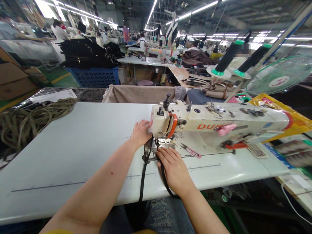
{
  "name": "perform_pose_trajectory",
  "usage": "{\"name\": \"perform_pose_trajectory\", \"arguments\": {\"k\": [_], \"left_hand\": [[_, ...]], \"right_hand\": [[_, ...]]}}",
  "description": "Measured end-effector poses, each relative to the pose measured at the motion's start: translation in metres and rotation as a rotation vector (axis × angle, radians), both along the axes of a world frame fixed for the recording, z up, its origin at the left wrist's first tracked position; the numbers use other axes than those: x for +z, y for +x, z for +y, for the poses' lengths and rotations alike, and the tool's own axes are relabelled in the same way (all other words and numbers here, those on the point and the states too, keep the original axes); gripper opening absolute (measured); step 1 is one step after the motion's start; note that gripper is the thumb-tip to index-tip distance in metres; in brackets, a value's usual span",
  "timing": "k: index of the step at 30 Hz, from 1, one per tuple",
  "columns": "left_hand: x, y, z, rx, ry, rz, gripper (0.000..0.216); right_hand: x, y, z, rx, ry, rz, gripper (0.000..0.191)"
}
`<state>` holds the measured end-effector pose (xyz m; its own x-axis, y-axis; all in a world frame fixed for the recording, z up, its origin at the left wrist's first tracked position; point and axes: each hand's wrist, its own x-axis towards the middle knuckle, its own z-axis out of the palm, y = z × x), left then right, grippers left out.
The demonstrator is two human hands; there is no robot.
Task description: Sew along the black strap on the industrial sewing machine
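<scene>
Head view: your right hand [170, 165] lies with fingers outstretched on the black strip [143, 175] at the sewing machine [190, 118], pressing rather than gripping; your left hand's [141, 132] grip can't be told. Sewing seems partway: two lengths trail to the bench's [73, 139] front edge, apparently unsewn; finished stitching isn't discernible.

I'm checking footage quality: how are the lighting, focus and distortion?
In the head view: ceiling lights glare white; the fan near the right edge looks stretched; distant workers are soft, the sewing machine clearer; a blocky patch sits between the thread cones.
</scene>
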<state>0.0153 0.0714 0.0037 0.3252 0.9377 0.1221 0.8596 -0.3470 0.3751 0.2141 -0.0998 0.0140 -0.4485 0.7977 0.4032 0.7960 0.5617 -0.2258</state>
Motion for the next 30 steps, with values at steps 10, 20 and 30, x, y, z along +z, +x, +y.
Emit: {"name": "perform_pose_trajectory", "arguments": {"k": [10,20,30], "left_hand": [[0.000,-0.004,0.000,0.009,-0.033,-0.047,0.040],[-0.012,-0.016,0.010,-0.100,-0.002,-0.337,0.031],[-0.007,-0.044,-0.007,-0.114,-0.182,-0.571,0.042]], "right_hand": [[0.001,0.001,-0.002,0.022,0.029,0.039,0.039],[-0.001,0.002,-0.002,0.030,0.035,0.044,0.040],[-0.001,0.002,-0.002,0.033,0.046,0.053,0.039]]}}
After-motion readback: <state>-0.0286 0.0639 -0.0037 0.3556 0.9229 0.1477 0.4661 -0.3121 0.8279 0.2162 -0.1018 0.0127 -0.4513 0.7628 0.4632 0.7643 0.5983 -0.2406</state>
